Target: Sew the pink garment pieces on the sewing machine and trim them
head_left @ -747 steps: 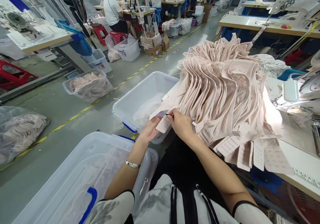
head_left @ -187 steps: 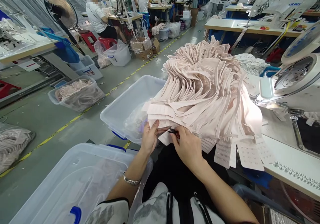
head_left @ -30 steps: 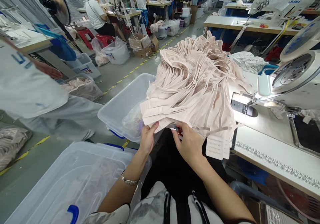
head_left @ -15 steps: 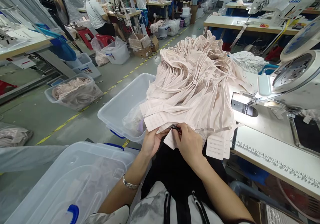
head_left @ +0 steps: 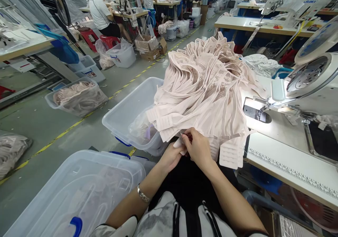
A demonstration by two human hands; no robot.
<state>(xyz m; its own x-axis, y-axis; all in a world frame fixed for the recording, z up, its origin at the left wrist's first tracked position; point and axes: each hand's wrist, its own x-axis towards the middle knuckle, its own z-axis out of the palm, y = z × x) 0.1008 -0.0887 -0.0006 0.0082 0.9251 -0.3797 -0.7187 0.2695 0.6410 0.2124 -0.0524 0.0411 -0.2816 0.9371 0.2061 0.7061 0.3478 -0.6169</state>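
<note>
A large heap of pale pink bras lies before me at the sewing table's edge, their back bands hanging toward me. My left hand is closed on the pale end tab of one bra, just below the heap's front edge. Beside it, my right hand is closed around small thread snips; only their dark tip shows, the rest hidden by the fingers. Right of that hand hangs a hook-and-eye tab with rows of loops.
A lit sewing machine stands at the right on a white table with a printed ruler. At the left are an open clear bin and a lidded bin. A seated person works farther back.
My left hand has moved right and slightly down, closing over the bra's end tab, which has turned. My right hand stays close to its place, the snips now more hidden.
</note>
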